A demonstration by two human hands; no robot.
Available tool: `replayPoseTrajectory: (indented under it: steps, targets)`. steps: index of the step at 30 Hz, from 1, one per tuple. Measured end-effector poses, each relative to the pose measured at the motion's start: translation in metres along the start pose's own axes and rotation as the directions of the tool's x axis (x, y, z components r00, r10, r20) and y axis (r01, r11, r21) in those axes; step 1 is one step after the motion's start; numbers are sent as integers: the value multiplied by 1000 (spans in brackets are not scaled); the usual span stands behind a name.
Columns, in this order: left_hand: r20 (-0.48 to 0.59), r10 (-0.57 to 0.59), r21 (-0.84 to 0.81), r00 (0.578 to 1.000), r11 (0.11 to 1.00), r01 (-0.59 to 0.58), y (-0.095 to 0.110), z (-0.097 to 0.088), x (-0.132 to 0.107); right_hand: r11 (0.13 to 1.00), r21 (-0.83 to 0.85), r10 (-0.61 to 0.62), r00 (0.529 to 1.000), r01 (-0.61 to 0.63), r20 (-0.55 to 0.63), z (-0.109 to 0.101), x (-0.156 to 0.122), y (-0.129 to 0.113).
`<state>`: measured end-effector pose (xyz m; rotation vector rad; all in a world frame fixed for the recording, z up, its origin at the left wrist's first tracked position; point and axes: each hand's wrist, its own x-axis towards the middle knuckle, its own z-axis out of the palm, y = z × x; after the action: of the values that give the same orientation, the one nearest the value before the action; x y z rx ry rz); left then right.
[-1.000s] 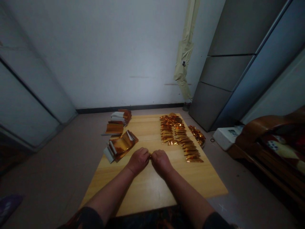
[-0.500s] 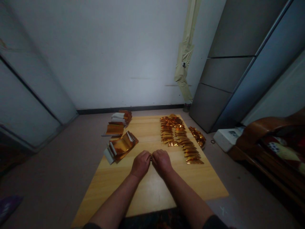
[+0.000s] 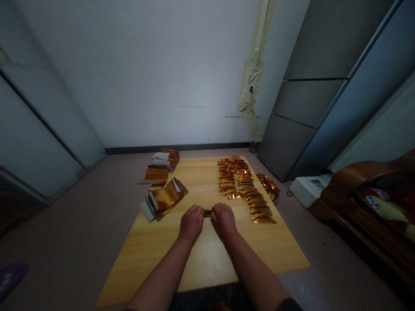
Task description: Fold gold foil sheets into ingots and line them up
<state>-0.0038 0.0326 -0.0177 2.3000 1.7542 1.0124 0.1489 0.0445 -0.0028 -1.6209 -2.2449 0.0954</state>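
Note:
Between my two hands, a narrow folded strip of gold foil paper (image 3: 207,213) lies low over the wooden table (image 3: 204,259). My left hand (image 3: 192,222) is closed on its left end, and my right hand (image 3: 223,219) grips the right end. Only the strip's middle shows; the fingers cover the rest. To the left is a stack of gold foil sheets (image 3: 167,198) with pale backs. Rows of folded gold foil pieces (image 3: 254,198) overlap on the table's right side.
More foil sheets (image 3: 156,175) and a bundle with pale backs (image 3: 162,160) lie at the table's far left. Beyond the right edge stands a container of gold pieces (image 3: 268,186). A white box (image 3: 306,190), a wooden seat (image 3: 356,207) and a grey fridge (image 3: 301,95) are to the right.
My hands have moved slightly apart, the right one shifting right. More of the gold strip now shows between them.

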Motion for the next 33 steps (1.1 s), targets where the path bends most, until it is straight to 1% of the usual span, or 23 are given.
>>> replayPoseTrajectory:
  steps: [5,8,10,13,15,17,22,26,30,33]
  targets:
    - [0,-47,41,999,998,47,2,4,0,1000,1,24,1000,-24,-17,2,1,0]
    - [10,-38,44,999,998,37,2,5,-1,1000,1,7,999,-7,-47,3,0,0]
    - [11,-22,58,1000,998,21,3,5,-1,999,15,-33,996,35,-86,2,-1,0]
    - [18,25,90,1000,996,-27,4,5,-2,989,37,-137,981,143,-138,1,-1,-1]
    - [20,64,95,998,993,-66,5,4,-3,980,30,-193,972,199,-137,0,0,-2]
    - [17,90,89,996,992,-91,6,4,-3,977,13,-211,971,213,-114,1,1,-2]
    - [-8,93,61,996,994,-93,5,3,-3,988,10,-153,982,155,-109,4,0,0]
    - [-68,44,-3,997,999,-44,1,3,-3,995,49,-79,990,86,-120,4,0,2]
    - [-114,17,-79,993,997,-26,-3,5,-1,994,93,-56,994,65,-98,4,1,4]
    - [-152,-52,-136,987,990,31,-3,6,1,990,132,-40,996,51,-84,4,1,4]
